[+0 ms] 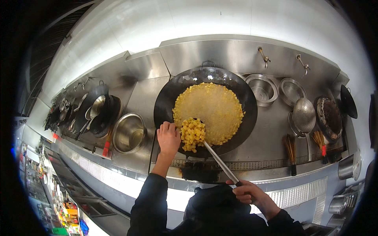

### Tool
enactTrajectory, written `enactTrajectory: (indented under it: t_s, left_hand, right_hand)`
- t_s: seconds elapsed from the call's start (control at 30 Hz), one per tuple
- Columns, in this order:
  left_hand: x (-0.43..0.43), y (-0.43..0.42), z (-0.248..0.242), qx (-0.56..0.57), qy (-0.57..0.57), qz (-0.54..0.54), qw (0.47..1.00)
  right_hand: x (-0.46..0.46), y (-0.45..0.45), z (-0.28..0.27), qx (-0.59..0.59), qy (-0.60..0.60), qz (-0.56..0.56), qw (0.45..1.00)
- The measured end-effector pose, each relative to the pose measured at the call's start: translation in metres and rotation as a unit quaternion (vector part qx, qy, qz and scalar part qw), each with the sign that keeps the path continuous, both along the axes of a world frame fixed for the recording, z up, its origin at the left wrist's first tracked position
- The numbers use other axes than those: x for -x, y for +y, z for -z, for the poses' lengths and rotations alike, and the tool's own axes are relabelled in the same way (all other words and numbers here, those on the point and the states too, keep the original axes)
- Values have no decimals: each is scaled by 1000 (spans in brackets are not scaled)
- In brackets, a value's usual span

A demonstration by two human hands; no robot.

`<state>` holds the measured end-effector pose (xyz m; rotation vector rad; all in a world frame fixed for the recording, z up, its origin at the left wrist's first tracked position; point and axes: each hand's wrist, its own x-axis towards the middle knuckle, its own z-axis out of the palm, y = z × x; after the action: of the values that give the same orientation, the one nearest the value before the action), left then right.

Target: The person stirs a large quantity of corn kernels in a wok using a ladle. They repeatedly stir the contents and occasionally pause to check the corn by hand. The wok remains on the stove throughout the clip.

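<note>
A large black wok (165, 97) holds a wide layer of yellow diced food (208, 109), possibly potato, under pale foam and steam. My right hand (245, 191) grips the dark end of a long metal handle (221, 163) on a ladle or skimmer. The tool's head is heaped with diced food (192, 132) and sits at the wok's near-left rim, its bowl mostly hidden by the cubes. Directly left of the heap, my left hand (169, 138) hovers over or rests on the wok's rim with curled fingers. Whether it pinches anything is hidden.
Left of the wok stands a steel pot (130, 132). To the right are two steel basins (261, 88), a perforated strainer (304, 115), bamboo brushes (290, 152) and a round burner (329, 119). Taps (263, 57) project from the back wall; more woks (99, 112) stand far left.
</note>
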<state>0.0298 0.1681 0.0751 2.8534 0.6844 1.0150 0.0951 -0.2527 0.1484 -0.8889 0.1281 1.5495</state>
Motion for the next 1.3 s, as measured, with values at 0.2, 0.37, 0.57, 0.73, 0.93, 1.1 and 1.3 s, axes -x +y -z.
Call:
enactTrajectory:
  t_s: [0.2, 0.37, 0.57, 0.73, 0.93, 1.1, 1.3]
  left_hand:
    - [5, -26, 20, 100, 122, -2, 988]
    - [-13, -37, 37, 55, 167, 1, 984]
    - [-14, -33, 19, 36, 155, 11, 987]
    - [-3, -26, -10, 59, 103, -20, 993]
    - [30, -45, -32, 167, 81, -53, 981]
    - [137, -79, -6, 264, -34, -106, 958]
    - [276, -159, 99, 348, 26, -258, 901]
  right_hand:
    - [-12, -2, 14, -22, 17, -21, 999]
    - [-20, -7, 15, -40, 54, -41, 997]
    - [-23, -14, 44, -50, 50, -39, 997]
    - [-20, -16, 71, -72, 22, -51, 996]
    - [-59, -18, 65, 13, -375, -165, 912]
    - [-109, -40, 56, 165, -544, -81, 818]
    - [-109, -67, 48, 221, -583, -30, 781]
